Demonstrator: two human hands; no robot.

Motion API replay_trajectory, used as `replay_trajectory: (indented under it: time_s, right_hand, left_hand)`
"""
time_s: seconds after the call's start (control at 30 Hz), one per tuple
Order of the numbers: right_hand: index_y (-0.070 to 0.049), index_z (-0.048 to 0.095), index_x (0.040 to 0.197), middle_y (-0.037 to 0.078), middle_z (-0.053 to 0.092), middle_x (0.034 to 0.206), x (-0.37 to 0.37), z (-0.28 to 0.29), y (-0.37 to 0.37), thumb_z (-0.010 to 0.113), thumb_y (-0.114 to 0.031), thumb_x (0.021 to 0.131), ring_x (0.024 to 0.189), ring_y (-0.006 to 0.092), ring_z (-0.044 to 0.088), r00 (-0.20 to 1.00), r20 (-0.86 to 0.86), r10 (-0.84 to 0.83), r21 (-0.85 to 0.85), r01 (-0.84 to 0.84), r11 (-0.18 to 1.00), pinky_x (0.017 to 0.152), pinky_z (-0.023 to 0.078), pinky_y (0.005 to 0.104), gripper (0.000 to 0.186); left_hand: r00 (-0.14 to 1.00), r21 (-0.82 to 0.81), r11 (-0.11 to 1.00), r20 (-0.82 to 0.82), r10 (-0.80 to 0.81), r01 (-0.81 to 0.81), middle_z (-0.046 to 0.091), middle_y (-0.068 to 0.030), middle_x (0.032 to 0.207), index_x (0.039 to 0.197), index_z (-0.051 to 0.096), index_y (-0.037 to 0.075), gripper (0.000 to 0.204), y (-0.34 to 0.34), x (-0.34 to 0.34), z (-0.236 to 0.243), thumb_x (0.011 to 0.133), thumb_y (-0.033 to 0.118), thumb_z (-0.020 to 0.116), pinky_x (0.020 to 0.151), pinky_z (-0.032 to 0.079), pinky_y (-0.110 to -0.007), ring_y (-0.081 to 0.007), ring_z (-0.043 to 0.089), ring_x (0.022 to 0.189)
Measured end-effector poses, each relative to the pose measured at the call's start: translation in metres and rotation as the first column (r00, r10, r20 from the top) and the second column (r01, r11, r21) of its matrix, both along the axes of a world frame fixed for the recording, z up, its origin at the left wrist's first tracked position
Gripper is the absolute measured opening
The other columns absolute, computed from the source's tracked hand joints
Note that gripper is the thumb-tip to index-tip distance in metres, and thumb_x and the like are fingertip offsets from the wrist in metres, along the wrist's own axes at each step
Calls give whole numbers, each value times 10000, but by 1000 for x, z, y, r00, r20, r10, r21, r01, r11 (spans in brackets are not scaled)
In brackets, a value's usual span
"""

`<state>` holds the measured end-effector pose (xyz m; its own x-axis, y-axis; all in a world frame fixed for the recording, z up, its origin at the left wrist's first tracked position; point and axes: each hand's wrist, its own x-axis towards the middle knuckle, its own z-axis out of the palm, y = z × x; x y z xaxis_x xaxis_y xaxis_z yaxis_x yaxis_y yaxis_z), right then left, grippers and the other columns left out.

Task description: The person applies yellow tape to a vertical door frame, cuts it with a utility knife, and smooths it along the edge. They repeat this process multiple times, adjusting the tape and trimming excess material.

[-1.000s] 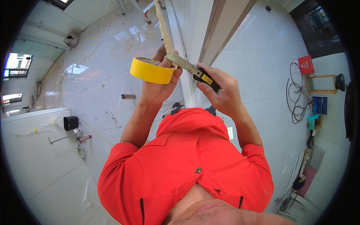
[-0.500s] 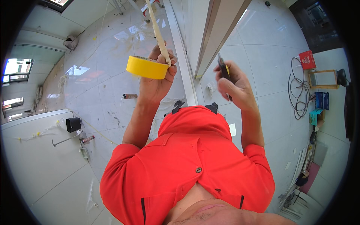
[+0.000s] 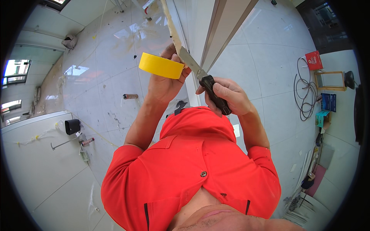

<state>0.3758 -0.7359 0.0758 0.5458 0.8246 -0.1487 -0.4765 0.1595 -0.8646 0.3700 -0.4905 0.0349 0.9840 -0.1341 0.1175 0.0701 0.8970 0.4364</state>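
My left hand [image 3: 162, 87] grips a roll of yellow tape [image 3: 160, 66], and its fingers also hold the lower end of a long, pale cream strip [image 3: 172, 27] that runs up out of the picture. A knife [image 3: 215, 96] with a black handle and a broad silver blade is in my right hand [image 3: 236, 97], fingers wrapped round the handle. Its blade slants up to the left, and the tip lies at the strip just above my left fingers. Whether the edge has cut into the strip I cannot tell.
A door frame post [image 3: 227, 27] rises just beyond my right hand. On the tiled floor lie a sealant tube [image 3: 131, 96] and a coiled hose [image 3: 306, 94]. A red box [image 3: 314, 60] and a wood-framed panel [image 3: 330, 81] stand at the right.
My right hand has moved in to the left, bringing the knife's blade up to the strip. My left hand, with the tape roll and strip, has shifted slightly right.
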Motion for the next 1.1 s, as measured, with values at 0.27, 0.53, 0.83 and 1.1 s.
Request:
replay_trajectory:
  time_s: [0.27,0.53,0.83,1.1]
  right_hand:
    - [26,667,1225,49,647,753,-3,-5,5,490,-410,1157,538,96,559,999,34,-22,-114,25,993,522,450,254,475]
    - [61,638,1239,69,658,759,11,-24,-2,500,-399,1153,509,106,566,977,-87,-193,24,196,980,466,460,244,488]
    - [34,672,1198,56,654,736,-12,-4,2,502,-431,1158,536,98,572,1000,-12,-6,11,6,1000,511,463,255,497]
    - [35,667,1202,53,657,767,-13,-4,-1,486,-408,1159,520,101,554,988,-70,-140,-69,135,988,501,452,260,481]
  left_hand:
    - [997,102,992,-29,74,-71,642,-63,1237,1371,608,117,287,2,-4,-7,1090,106,662,888,577,-299,-184,616,1040]
    - [1000,-29,1000,24,2,-2,666,-89,1214,1394,612,112,326,8,-5,-5,1076,81,674,933,587,-302,-192,633,1033]
    - [1000,17,1000,-5,22,-22,628,-65,1223,1408,508,140,339,0,-4,-9,1099,98,640,876,576,-284,-185,620,1068]
    - [997,5,1000,75,-1,1,658,-72,1226,1360,571,129,283,4,-7,-5,1092,84,651,914,580,-308,-194,659,1087]
